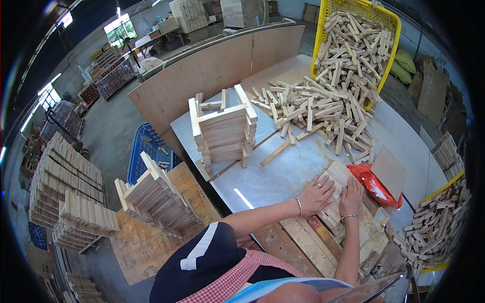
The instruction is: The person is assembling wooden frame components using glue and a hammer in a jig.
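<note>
A row of pale wooden strips point(330, 216) lies side by side on the wooden bench in front of me. My left hand point(316, 196) rests on the row from the left, fingers stretched out and palm down. Against its right side, my right hand point(351, 198) lies with fingers straight and close together. More pale wood point(338, 173) shows just beyond my fingertips. What lies directly under both palms is hidden. Right of my right hand are a red plastic bag point(375, 186) and a thin board point(389, 171) leaning over it.
Loose wooden sticks point(323, 113) spill from a tipped yellow basket point(398, 45) onto the table. A crisscrossed stack of strips point(225, 134) stands at the table's far left; another stack point(159, 197) is at my left. A blue crate point(139, 156) sits beyond it. A second yellow-rimmed basket point(444, 189) is at right.
</note>
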